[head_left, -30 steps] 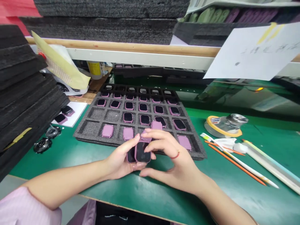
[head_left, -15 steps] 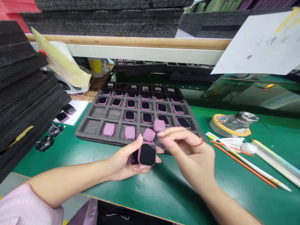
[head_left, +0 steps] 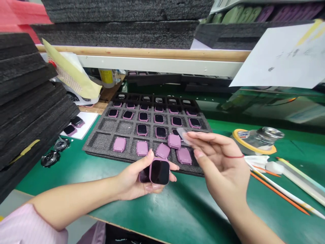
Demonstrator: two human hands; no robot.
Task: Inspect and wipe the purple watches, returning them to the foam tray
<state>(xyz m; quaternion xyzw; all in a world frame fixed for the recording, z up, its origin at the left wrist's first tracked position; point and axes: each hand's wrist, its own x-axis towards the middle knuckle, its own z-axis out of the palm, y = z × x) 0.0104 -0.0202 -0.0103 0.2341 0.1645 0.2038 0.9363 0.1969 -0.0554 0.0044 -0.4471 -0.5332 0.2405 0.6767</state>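
Observation:
My left hand (head_left: 133,178) is shut on a pink-framed smartwatch body (head_left: 159,171), its black screen facing up, with a second dark-faced unit (head_left: 145,174) partly hidden behind it. My right hand (head_left: 219,162) is raised to the right of it, pinching a small clear plastic film (head_left: 183,135) between thumb and fingers. A grey foam tray (head_left: 101,144) lies just beyond my hands. It holds rows of black-faced watch units (head_left: 142,129) and several pink-backed ones (head_left: 142,148). The nearest pink unit (head_left: 163,150) sits close to my left fingertips.
Tall stacks of black foam sheets (head_left: 30,91) rise at the left. Beside them, a white card (head_left: 81,125) holds two watches. Round dark parts (head_left: 50,158) lie on the green mat (head_left: 193,206). At the right are a tape-ringed glass jar (head_left: 256,139) and orange sticks (head_left: 279,194).
My right hand has moved away from the watch, up and to the right, carrying the clear film. My left hand still holds the watch, now with its screen fully showing.

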